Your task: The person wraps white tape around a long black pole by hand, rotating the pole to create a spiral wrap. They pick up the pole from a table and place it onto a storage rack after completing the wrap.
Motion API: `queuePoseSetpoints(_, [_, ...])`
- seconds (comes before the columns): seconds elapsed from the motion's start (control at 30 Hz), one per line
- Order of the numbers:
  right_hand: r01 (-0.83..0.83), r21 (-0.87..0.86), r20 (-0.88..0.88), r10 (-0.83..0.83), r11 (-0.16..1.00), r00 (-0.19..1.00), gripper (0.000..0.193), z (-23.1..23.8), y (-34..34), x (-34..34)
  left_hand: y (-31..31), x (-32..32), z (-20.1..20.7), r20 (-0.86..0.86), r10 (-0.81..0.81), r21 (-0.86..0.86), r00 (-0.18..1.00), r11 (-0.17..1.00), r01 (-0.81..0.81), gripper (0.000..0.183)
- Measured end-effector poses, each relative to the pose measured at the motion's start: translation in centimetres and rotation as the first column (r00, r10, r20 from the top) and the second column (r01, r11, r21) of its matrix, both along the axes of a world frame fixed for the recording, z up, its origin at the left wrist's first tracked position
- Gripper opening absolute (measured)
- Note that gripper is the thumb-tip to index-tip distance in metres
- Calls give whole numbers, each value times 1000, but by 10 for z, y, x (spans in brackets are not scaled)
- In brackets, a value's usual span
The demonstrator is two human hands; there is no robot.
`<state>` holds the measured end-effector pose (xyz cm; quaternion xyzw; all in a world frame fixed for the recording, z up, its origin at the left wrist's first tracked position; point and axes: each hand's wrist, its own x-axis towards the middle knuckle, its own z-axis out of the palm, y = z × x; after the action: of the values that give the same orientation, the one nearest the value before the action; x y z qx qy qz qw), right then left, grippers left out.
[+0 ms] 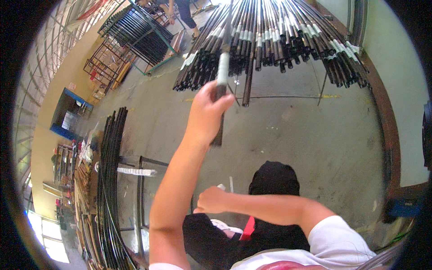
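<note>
My left hand [209, 108] reaches forward and wraps round a long dark pole [219, 130]. A white band [222, 69] circles the pole just beyond my fingers, and its far part is blurred toward the heap of poles. My right hand [212, 200] is closed in front of my lap, well apart from the pole. A small white bit [221, 186] shows at its upper edge; what the fingers hold is hidden. Ahead lies a wide spread of dark poles [256, 54], many with white bands, their near ends raised above the floor on a stand.
To my left, a bundle of black poles [110, 180] rests by a dark metal frame [141, 193] with a white-wrapped bar [137, 171]. A green rack [173, 48] of poles stands farther back, near another person [184, 11]. A wall [387, 90] runs along the right.
</note>
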<state>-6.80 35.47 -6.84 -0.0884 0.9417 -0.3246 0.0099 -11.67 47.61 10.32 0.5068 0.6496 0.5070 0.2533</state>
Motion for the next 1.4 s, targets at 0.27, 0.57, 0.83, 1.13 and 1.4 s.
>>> queuePoseSetpoints(0.27, [49,-139,-94,-62,989,994,44,-9,-1,-1,217,8,-34,-425,-60,-61,903,997,37,41])
queuePoseSetpoints(0.57, [163,-387,-369,-315,907,875,24,-30,-3,-32,265,-10,-62,-585,24,37,810,999,-3,64])
queuePoseSetpoints(0.83, [23,-129,-166,-45,991,985,33,8,11,-5,154,-44,-101,-402,-18,-307,916,945,-116,63])
queuePoseSetpoints(1.13, [17,-394,-173,-92,919,981,46,16,-29,-14,72,15,-59,194,108,-55,975,994,-99,26])
queuePoseSetpoints(1.4, [-233,35,64,230,972,971,31,-28,-32,-15,-94,45,-31,480,-190,129,857,981,146,31])
